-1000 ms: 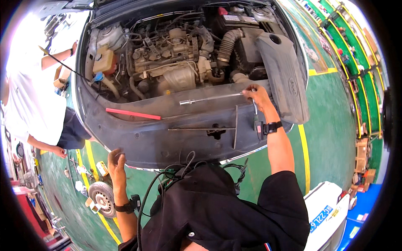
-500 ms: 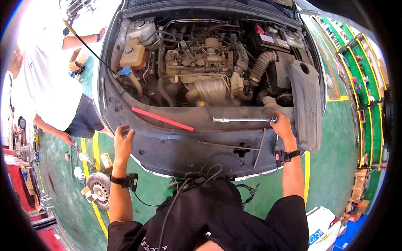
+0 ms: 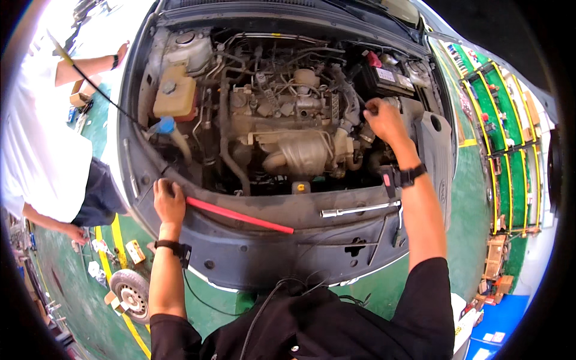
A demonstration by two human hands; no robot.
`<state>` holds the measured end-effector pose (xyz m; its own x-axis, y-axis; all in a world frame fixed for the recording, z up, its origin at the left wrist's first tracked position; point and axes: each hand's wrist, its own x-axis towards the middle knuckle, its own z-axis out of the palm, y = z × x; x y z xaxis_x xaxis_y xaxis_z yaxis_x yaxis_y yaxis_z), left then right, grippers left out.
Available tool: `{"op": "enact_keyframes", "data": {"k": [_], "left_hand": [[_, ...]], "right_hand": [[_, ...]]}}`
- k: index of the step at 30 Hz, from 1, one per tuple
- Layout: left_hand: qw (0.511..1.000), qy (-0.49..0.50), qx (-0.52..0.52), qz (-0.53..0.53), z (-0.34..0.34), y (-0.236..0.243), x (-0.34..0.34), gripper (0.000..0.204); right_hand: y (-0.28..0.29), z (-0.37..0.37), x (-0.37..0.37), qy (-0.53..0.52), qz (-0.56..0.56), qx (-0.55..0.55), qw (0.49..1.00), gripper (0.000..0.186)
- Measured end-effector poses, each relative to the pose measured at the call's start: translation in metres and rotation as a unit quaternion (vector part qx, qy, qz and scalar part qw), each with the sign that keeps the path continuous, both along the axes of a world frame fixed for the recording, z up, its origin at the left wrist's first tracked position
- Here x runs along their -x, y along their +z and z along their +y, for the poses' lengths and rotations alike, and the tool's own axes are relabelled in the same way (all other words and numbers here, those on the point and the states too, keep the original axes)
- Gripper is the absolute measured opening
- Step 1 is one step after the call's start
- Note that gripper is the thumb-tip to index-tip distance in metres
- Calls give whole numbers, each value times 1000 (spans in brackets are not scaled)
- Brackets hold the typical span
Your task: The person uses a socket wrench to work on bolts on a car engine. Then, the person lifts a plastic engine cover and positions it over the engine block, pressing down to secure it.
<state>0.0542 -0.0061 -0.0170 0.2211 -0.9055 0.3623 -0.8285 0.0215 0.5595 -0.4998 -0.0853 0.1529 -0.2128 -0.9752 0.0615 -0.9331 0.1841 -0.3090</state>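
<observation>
My left hand [image 3: 169, 201] rests on the dark front panel [image 3: 225, 249] of the engine bay, fingers bent and apart, holding nothing. Beside it lies the left end of a red bar [image 3: 240, 216]. My right hand [image 3: 386, 122] is over the right side of the engine [image 3: 285, 114], near the ribbed air hose [image 3: 367, 133], which it partly hides. Its fingers are curved and slightly apart, with no tool visible in them. A chrome socket extension with a socket [image 3: 357, 210] lies on the panel below my right forearm. A thin T-shaped bar [image 3: 378, 242] lies nearer me.
A grey engine cover [image 3: 441, 162] leans at the bay's right edge. The battery [image 3: 384, 81] sits at the back right, the yellowish coolant tank [image 3: 175, 96] at the left. A person in white [image 3: 51, 144] stands left of the car. A wheel [image 3: 131, 294] lies on the floor; shelves [image 3: 507, 138] stand right.
My right hand has let go of the chrome extension and moved forward over the engine. My left hand has come down onto the front panel. The view has shifted.
</observation>
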Motion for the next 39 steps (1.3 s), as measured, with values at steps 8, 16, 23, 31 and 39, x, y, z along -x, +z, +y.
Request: {"op": "enact_keyframes", "data": {"k": [8, 16, 23, 31, 39], "left_hand": [[1000, 15, 10, 6, -2, 0, 10, 7], [998, 24, -16, -64, -3, 0, 7, 11], [996, 27, -38, -80, -3, -1, 9, 12], [994, 40, -42, -89, -3, -3, 12, 12], [994, 39, -41, -95, -4, -5, 9, 11]], "right_hand": [[-97, -137, 68, -140, -36, 38, 989, 59], [-195, -183, 67, -177, -228, 86, 954, 83], [-168, -165, 32, 26, -75, 208, 975, 44], [-165, -148, 4, 213, 65, 118, 968, 45], [-171, -141, -1, 188, 13, 25, 982, 59]]}}
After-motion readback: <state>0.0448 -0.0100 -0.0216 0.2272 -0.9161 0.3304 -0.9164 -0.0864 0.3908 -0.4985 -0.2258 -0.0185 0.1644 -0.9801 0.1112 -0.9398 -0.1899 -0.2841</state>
